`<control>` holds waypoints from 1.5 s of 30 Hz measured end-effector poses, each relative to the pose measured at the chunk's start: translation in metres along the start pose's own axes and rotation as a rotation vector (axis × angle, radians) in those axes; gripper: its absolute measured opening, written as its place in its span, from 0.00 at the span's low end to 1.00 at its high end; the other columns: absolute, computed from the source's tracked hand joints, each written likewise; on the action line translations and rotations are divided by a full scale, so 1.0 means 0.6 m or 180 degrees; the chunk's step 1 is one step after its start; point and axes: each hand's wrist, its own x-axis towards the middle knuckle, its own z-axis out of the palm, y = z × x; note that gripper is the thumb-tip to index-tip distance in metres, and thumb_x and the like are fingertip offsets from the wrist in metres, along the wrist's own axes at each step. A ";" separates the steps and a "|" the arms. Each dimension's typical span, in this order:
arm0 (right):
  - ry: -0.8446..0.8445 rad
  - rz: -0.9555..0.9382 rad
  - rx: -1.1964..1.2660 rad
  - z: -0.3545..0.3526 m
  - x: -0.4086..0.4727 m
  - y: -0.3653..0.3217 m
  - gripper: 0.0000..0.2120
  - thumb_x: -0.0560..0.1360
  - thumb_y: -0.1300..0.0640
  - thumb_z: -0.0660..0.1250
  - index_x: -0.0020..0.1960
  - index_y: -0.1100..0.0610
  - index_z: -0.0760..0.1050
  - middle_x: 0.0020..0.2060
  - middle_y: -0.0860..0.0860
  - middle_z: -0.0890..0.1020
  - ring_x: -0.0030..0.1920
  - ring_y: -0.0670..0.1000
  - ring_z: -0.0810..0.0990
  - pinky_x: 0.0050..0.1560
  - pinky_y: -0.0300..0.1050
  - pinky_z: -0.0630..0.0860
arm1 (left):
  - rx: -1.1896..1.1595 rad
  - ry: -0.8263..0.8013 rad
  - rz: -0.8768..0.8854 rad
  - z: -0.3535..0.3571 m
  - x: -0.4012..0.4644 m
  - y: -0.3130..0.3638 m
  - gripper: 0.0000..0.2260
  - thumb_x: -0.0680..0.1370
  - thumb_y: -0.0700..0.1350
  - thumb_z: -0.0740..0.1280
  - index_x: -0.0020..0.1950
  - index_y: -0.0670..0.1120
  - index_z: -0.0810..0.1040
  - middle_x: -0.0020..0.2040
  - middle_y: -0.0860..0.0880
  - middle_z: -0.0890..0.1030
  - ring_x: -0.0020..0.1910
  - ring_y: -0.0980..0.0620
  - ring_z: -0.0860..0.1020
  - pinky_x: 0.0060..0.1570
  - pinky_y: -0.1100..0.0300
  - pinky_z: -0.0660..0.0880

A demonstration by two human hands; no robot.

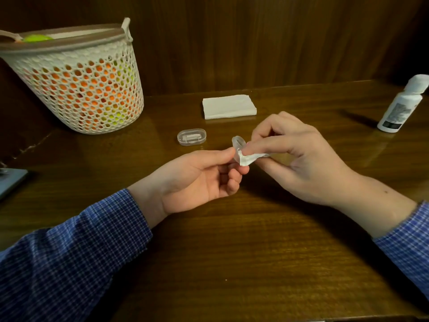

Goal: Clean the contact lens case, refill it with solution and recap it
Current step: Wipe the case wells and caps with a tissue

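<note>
Clear case half (238, 145) held above table (232, 252), wiped with tissue wad (249, 158).
Case pinched by left hand (197, 180) fingertips; wad pinched by right hand (299, 156) (other fingers curled). Second half (191, 136) lies just behind; bare wood lies nearer the sleeves.

A white perforated basket (79, 84) with orange and yellow-green contents stands at the far left of the wooden bench (232, 252). A grey flat object (10, 182) lies at the left edge, partly cut off.
</note>
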 end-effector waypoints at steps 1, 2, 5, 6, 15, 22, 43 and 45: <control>-0.0048 -0.0035 -0.0047 0.000 0.000 0.001 0.10 0.77 0.58 0.70 0.57 0.52 0.86 0.47 0.50 0.80 0.50 0.51 0.75 0.48 0.42 0.73 | 0.0028 -0.0019 -0.0013 0.000 0.000 -0.001 0.11 0.80 0.44 0.66 0.57 0.42 0.85 0.44 0.46 0.81 0.38 0.55 0.77 0.41 0.63 0.78; -0.0107 -0.0022 -0.0040 0.001 0.000 0.000 0.10 0.77 0.58 0.70 0.56 0.52 0.86 0.47 0.50 0.80 0.50 0.51 0.75 0.48 0.41 0.73 | 0.0100 -0.0016 0.0002 0.001 -0.001 -0.001 0.11 0.79 0.44 0.66 0.56 0.42 0.85 0.44 0.45 0.81 0.38 0.56 0.76 0.41 0.64 0.77; -0.0236 0.0155 0.0180 0.004 -0.001 -0.002 0.10 0.76 0.57 0.71 0.55 0.50 0.86 0.47 0.48 0.80 0.52 0.49 0.75 0.49 0.40 0.73 | 0.0747 0.0181 0.0366 0.004 0.001 -0.006 0.11 0.78 0.44 0.66 0.54 0.41 0.85 0.44 0.46 0.82 0.39 0.56 0.77 0.41 0.63 0.77; -0.0242 0.0207 0.0263 0.003 -0.001 -0.003 0.09 0.76 0.55 0.72 0.55 0.49 0.86 0.47 0.47 0.80 0.52 0.49 0.76 0.50 0.40 0.73 | 0.0914 0.0268 0.0562 0.006 0.002 -0.009 0.11 0.78 0.44 0.66 0.54 0.40 0.85 0.44 0.47 0.81 0.39 0.56 0.77 0.41 0.63 0.78; -0.0168 0.1029 0.1072 0.017 0.000 -0.009 0.10 0.77 0.48 0.70 0.53 0.50 0.87 0.45 0.45 0.84 0.50 0.49 0.81 0.50 0.44 0.79 | 0.2014 0.0965 0.1563 0.013 -0.002 -0.022 0.13 0.76 0.42 0.69 0.60 0.44 0.83 0.50 0.47 0.87 0.47 0.52 0.84 0.48 0.60 0.82; -0.0392 0.2053 0.2628 0.015 0.002 -0.008 0.14 0.73 0.51 0.72 0.51 0.59 0.87 0.51 0.64 0.85 0.51 0.57 0.78 0.57 0.52 0.75 | 0.3346 0.1324 0.2125 0.014 -0.008 -0.025 0.14 0.78 0.38 0.70 0.64 0.41 0.82 0.50 0.50 0.85 0.49 0.52 0.85 0.50 0.59 0.83; 0.0150 0.0090 0.0071 0.019 -0.003 0.007 0.11 0.79 0.54 0.68 0.60 0.50 0.84 0.48 0.49 0.78 0.49 0.48 0.78 0.44 0.41 0.77 | 0.0013 0.0218 0.0084 0.003 0.002 0.000 0.11 0.77 0.44 0.68 0.56 0.41 0.84 0.45 0.45 0.82 0.40 0.55 0.78 0.42 0.63 0.79; 0.0071 0.0122 0.0209 0.021 -0.003 0.006 0.10 0.79 0.53 0.68 0.59 0.49 0.84 0.48 0.49 0.79 0.49 0.48 0.78 0.45 0.43 0.78 | 0.0073 0.0272 0.0102 0.002 0.002 0.000 0.11 0.78 0.43 0.68 0.57 0.40 0.83 0.44 0.45 0.82 0.39 0.55 0.78 0.41 0.63 0.79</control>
